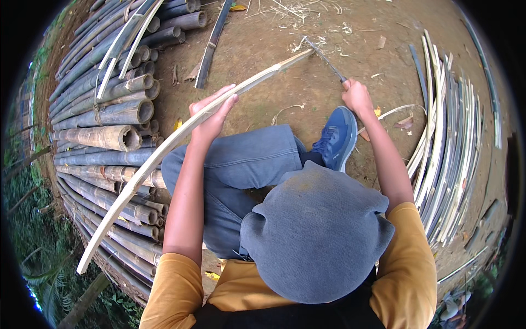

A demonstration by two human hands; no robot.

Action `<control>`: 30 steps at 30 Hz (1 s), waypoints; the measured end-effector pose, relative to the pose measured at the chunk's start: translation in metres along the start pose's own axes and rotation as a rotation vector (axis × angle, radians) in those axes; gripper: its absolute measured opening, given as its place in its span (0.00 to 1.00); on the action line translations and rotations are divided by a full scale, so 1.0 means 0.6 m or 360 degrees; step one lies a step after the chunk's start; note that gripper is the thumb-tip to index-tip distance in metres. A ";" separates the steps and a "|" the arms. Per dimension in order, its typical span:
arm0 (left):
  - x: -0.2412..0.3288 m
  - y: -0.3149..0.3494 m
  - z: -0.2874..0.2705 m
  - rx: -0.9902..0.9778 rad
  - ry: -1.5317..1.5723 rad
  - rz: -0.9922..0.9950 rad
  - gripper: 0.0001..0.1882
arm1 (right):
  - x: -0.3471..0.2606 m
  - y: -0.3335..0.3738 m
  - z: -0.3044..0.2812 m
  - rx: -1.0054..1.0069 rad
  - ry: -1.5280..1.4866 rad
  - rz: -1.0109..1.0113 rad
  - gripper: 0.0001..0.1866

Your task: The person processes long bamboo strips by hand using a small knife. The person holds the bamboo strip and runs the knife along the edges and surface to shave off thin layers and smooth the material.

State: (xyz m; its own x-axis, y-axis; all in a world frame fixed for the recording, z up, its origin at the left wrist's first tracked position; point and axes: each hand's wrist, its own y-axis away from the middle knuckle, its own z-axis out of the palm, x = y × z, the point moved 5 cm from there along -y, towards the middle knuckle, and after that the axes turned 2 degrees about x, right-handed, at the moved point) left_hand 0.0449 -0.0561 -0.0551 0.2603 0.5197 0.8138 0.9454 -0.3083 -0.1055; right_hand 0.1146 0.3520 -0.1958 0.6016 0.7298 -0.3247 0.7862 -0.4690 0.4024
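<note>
A: Left hand [210,119] now, half-curled, thumb on one side and fingers on the other, gripping a long pale bamboo strip [136,182]!

B: And the right hand [357,97] is closed snugly around the handle of a knife [329,63], out over the dirt ground [378,63].

A: The strip's far end lines up with the blade. Touching? I can't tell from here.

B: Follow it back: it slants down leftward, across the right edge of the pile of bamboo poles [104,137]. Resting on them? Can't call that either.

A: Pale shavings [346,27] are scattered toward the ground's far edge.

B: A bundle of split strips [449,153] lies toward its right edge, and there's a blue shoe [337,140] planted near the knife hand!
</note>
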 end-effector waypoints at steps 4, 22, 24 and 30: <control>-0.002 0.000 0.002 -0.0007 0.0099 -0.0143 0.16 | 0.003 -0.006 -0.007 0.0011 0.0032 0.0035 0.15; -0.004 -0.001 0.000 0.0007 0.0213 -0.0222 0.16 | -0.043 0.050 -0.019 0.0003 -0.0025 -0.0195 0.10; 0.004 -0.001 -0.002 -0.0013 0.0071 -0.0165 0.16 | -0.057 0.069 -0.030 -0.0050 -0.0012 -0.0257 0.09; 0.009 0.000 -0.005 -0.0004 0.0016 0.0000 0.15 | -0.064 0.082 -0.032 -0.0125 -0.0031 -0.0385 0.08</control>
State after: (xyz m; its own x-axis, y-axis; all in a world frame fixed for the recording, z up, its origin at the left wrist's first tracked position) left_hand 0.0459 -0.0559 -0.0491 0.2584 0.5114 0.8196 0.9448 -0.3105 -0.1041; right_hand 0.1274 0.3102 -0.1469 0.4004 0.8061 -0.4358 0.8948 -0.2412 0.3758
